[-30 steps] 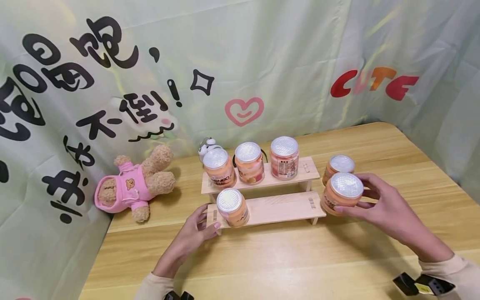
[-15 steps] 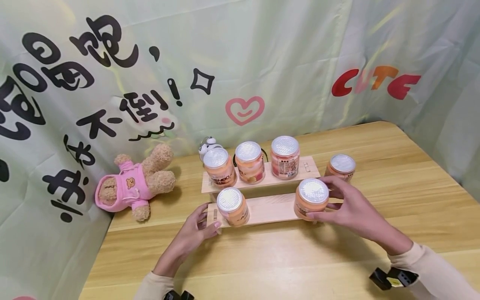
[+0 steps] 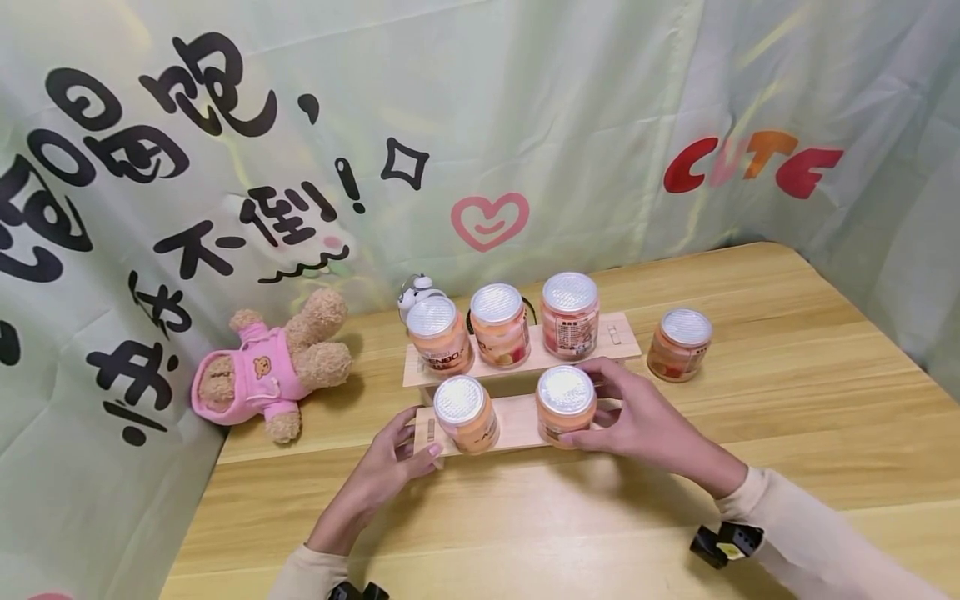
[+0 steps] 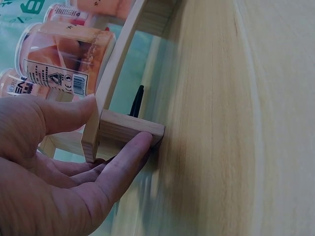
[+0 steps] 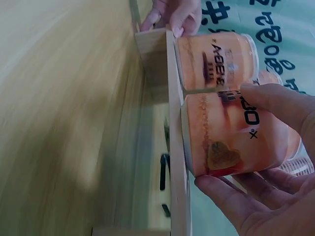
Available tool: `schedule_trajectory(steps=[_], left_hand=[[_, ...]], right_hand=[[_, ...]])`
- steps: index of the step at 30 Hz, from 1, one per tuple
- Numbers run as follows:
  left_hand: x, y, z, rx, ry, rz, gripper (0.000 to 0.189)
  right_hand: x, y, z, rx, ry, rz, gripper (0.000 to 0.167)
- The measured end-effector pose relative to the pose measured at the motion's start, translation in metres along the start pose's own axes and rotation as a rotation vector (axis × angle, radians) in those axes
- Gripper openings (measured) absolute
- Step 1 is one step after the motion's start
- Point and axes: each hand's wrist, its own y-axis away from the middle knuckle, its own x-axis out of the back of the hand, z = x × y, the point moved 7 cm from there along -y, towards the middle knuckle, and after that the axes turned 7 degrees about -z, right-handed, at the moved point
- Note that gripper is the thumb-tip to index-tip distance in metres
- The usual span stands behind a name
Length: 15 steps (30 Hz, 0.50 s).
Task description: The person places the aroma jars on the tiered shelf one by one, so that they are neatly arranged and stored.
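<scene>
My right hand (image 3: 637, 417) grips an orange-labelled jar (image 3: 558, 433) with a silvery lid, thumb on the near side and fingers behind. In the right wrist view this jar (image 5: 236, 132) is upright at the front board, close to a second jar (image 5: 216, 61); whether its base touches the wood is hard to tell. That second jar (image 3: 472, 429) sits at the left of the lower tier of a wooden two-step shelf (image 3: 517, 417). My left hand (image 3: 390, 458) holds the lower tier's left end, thumb on the board's edge and fingers around the leg (image 4: 130, 128).
Three similar jars (image 3: 502, 342) line the upper tier. Another jar (image 3: 678, 350) stands on the table (image 3: 787, 375) to the right of the shelf. Behind the upper tier is a white alarm clock (image 3: 416, 292), partly hidden. A plush bear (image 3: 270, 367) in pink lies at the left.
My right hand has carried the jar leftward from beside the shelf's right end to over the lower tier's middle right. My left hand has stayed on the shelf.
</scene>
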Motion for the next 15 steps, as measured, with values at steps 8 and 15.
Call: schedule_trajectory(steps=[8, 15], left_hand=[[0.0, -0.002, -0.002, 0.002, -0.001, -0.01, 0.075], [0.0, 0.0, -0.001, 0.004, 0.007, -0.003, 0.074]], right_hand=[[-0.02, -0.012, -0.003, 0.018, -0.071, -0.021, 0.074], [-0.033, -0.017, -0.001, -0.013, -0.114, -0.005, 0.072]])
